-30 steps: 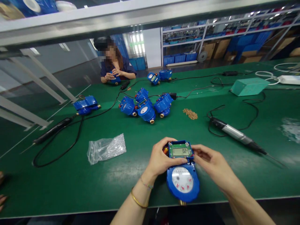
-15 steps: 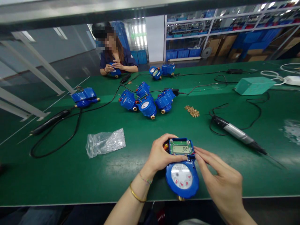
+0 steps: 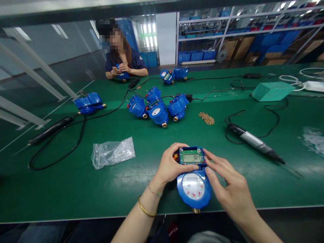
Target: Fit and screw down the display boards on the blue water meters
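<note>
A blue water meter (image 3: 194,189) with a round dial and a lit LCD reading 0.2 lies near the table's front edge. My left hand (image 3: 168,165) is closed around the left side of its display housing, the thumb along the lower edge of the display. Against the housing's right side rest the fingers of my right hand (image 3: 231,189), with the thumb by the meter's body, so the meter sits between both hands. Green circuit board shows around the display. A brass fitting sticks out at the meter's near end. My palms hide the housing's sides.
Several blue meters (image 3: 158,113) stand mid-table beside a pile of brass screws (image 3: 207,118). A plastic bag (image 3: 113,152) lies left. Corded electric screwdrivers lie right (image 3: 255,141) and left (image 3: 50,130). A green box (image 3: 273,91) stands back right. Across the table a person (image 3: 125,64) holds another meter.
My right hand has shifted slightly left and closer along the meter's side. The display tilts less. The whole view has moved a little; the meter stays between my hands.
</note>
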The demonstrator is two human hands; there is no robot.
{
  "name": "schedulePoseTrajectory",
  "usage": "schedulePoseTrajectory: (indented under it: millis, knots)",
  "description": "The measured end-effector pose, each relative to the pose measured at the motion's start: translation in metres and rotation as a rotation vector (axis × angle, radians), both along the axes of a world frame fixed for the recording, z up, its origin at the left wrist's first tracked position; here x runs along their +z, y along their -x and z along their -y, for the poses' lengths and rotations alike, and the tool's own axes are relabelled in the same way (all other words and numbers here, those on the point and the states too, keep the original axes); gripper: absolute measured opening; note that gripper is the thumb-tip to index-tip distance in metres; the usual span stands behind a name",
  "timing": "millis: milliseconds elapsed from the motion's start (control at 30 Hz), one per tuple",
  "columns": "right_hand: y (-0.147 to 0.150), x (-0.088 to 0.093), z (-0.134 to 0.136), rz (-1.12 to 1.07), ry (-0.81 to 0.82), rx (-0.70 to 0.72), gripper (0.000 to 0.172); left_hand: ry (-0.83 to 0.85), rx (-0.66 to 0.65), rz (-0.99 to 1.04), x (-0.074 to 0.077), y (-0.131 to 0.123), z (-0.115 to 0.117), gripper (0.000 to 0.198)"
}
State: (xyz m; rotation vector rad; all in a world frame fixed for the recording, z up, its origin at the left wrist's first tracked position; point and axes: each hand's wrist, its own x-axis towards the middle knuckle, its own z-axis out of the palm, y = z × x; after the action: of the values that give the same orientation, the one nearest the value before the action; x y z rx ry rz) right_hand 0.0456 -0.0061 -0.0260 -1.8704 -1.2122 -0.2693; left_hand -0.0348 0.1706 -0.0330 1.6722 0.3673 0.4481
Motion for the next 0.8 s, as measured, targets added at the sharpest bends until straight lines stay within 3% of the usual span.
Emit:
schedulePoseTrajectory:
  millis: [200, 400, 567, 700, 800]
  knots:
    - [0.006, -0.003, 0.001, 0.225, 0.038, -0.134, 0.023, -0.067, -0.019, 0.006, 0.007, 0.001, 0.006, 0.058]
    - [0.005, -0.005, 0.008, 0.314, 0.105, -0.200, 0.029, -0.137, -0.302, -0.043, 0.013, 0.011, -0.012, 0.061]
    - [0.003, -0.005, 0.010, 0.346, 0.163, -0.192, 0.032, -0.130, -0.322, -0.080, 0.010, 0.011, -0.016, 0.065]
    - [0.001, -0.004, 0.009, 0.246, 0.146, -0.213, 0.035, -0.152, -0.295, -0.089, 0.012, 0.008, -0.013, 0.063]
    - [-0.003, -0.003, 0.010, 0.013, 0.122, -0.208, 0.036, -0.136, -0.293, -0.087, 0.012, 0.008, -0.013, 0.060]
